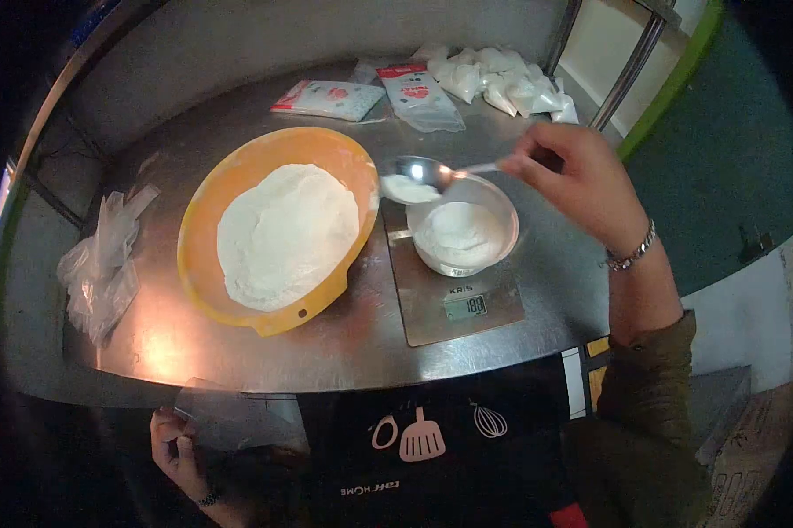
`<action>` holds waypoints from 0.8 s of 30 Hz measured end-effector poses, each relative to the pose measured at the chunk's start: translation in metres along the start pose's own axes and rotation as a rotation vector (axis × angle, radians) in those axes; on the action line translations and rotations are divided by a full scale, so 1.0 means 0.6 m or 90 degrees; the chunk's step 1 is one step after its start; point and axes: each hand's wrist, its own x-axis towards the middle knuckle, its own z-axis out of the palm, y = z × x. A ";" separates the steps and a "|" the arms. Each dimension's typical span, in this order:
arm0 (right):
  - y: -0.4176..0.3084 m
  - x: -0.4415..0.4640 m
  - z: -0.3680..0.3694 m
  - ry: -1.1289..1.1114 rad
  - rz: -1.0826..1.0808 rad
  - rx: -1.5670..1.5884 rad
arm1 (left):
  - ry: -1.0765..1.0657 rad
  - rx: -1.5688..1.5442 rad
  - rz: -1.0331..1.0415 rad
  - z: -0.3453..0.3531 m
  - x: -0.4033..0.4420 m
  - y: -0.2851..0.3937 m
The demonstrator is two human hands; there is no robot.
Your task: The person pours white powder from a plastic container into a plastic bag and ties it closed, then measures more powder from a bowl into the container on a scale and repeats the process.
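Note:
My right hand (572, 176) is closed on the handle of a metal spoon (423, 176), whose bowl carries white powder above the left rim of a clear cup (506, 216). White powder lies in the cup, which stands on a metal KRIS scale (423, 317) with digits on its display. To the left, a yellow-orange basin (204, 246) holds a large heap of white powder (291, 233). At the lower left, my left hand (175, 444) pinches a clear plastic bag (238, 418) in front of the table's edge.
A crumpled clear bag (104, 264) lies on the metal table (343, 363) at the left. Toward the back are a red-and-white packet (328, 99), a flatter red-topped packet (418, 97) and several bags of white powder (502, 81). Metal posts stand behind.

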 end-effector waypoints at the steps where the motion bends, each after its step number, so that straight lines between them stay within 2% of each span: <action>1: 0.016 -0.015 -0.001 0.012 0.037 -0.002 | 0.001 -0.001 -0.001 0.005 0.002 0.001; 3: 0.032 -0.036 -0.002 0.021 0.074 -0.005 | 0.037 0.002 0.006 0.020 0.006 0.006; 5: 0.042 -0.052 -0.003 0.097 0.075 -0.066 | 0.003 0.004 0.031 0.019 0.011 -0.007; 6: 0.047 -0.055 -0.001 0.096 0.077 -0.066 | -0.030 0.007 0.057 0.021 0.014 -0.013; 10: 0.071 -0.061 0.009 0.090 0.113 -0.065 | -0.018 -0.017 0.029 0.043 0.031 -0.014; 12: 0.079 -0.061 0.014 0.085 0.120 -0.057 | -0.113 -0.167 0.063 0.061 0.056 -0.012; 13: 0.081 -0.062 0.017 0.096 0.121 -0.037 | -0.114 -0.164 0.063 0.062 0.065 -0.018; 15: 0.085 -0.065 0.021 0.106 0.123 -0.015 | -0.195 -0.292 -0.005 0.057 0.083 -0.045; 18: 0.093 -0.069 0.025 0.153 0.121 0.061 | -0.128 -0.392 -0.016 0.075 0.095 -0.097; 20: 0.094 -0.072 0.025 0.137 0.145 0.139 | -0.185 -0.370 0.002 0.070 0.105 -0.107; 22: 0.106 -0.077 0.028 0.127 0.152 0.176 | -0.152 -0.388 -0.067 0.061 0.103 -0.113; 24: 0.111 -0.074 0.026 0.116 0.155 0.211 | -0.137 -0.386 -0.052 0.069 0.100 -0.108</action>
